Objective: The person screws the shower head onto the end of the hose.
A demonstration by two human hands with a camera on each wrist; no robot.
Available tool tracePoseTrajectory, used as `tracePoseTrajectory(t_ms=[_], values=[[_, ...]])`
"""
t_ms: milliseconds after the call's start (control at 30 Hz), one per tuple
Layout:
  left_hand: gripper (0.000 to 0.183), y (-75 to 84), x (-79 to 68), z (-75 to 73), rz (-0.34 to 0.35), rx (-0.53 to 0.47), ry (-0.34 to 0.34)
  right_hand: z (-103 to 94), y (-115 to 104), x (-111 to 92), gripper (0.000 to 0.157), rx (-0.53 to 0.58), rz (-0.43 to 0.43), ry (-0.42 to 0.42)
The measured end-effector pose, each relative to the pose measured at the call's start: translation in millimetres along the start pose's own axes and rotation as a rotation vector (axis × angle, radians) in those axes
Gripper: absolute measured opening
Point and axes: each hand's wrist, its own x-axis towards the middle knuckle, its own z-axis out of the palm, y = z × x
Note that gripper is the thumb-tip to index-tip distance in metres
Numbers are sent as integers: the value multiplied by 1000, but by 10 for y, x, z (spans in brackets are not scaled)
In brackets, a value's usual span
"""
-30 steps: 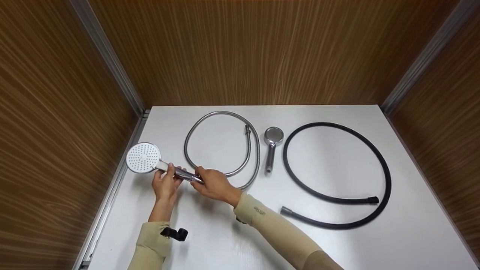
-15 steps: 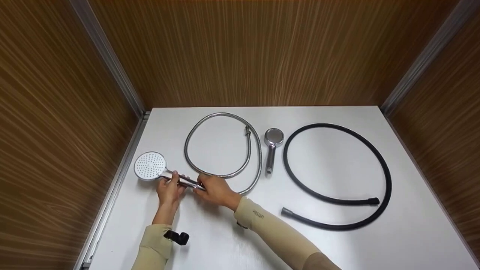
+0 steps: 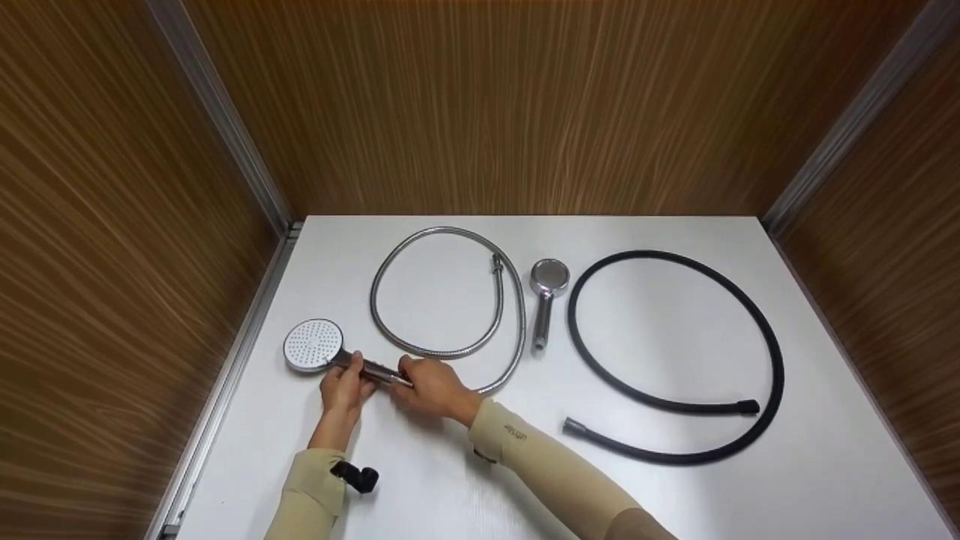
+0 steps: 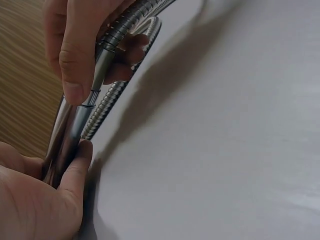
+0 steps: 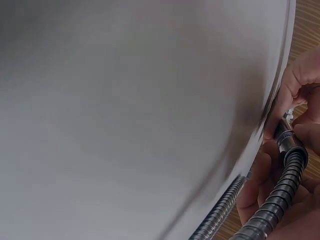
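In the head view my left hand (image 3: 343, 391) grips the handle of a large shower head (image 3: 313, 345), its white spray face turned up. My right hand (image 3: 433, 388) pinches the end fitting of the silver metal shower hose (image 3: 523, 322) at the handle's lower end. The left wrist view shows the hose's smooth connector (image 4: 102, 65) in line with the chrome handle (image 4: 62, 135), a narrow ringed joint between them. In the right wrist view the ribbed hose runs down from its metal nut (image 5: 291, 142) among the fingers. How far the fitting is screwed on cannot be told.
A smaller chrome shower head (image 3: 550, 277) lies mid-table, right of the silver hose loop. A black hose (image 3: 778, 360) is coiled at the right, its grey end (image 3: 574, 427) toward the middle. Wood-grain panels (image 3: 480, 105) enclose the white table (image 3: 450, 487).
The large shower head has come lower and a little to the right in the head view, with both hands following. Both hands keep their hold at the joint; the other items stay put.
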Motion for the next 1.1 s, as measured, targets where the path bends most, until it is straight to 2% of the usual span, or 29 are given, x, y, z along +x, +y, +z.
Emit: tracePoseTrajectory(t_ms=[233,500,700,800,933,1000,1100], values=[[46,18,7,-16,-3,59,18,5,-19,16,23,-21,7,9],[27,4,4,-52,28,3,19,-25,-58,24,24,-4,10,14],[31,32,-24,-70,29,56,41,-28,-45,33,25,-8,11,25],[41,88,-37,-111,0,102,12,-12,-28,34,24,-6,19,20],[44,183,-55,-181,-79,188,-37,-14,-22,24,22,-12,20,10],[42,209,-58,-216,-116,235,-40,-16,-21,14,22,-20,11,10],[38,214,-53,-275,-135,316,-26,-2,-12,-5,23,-29,-3,14]])
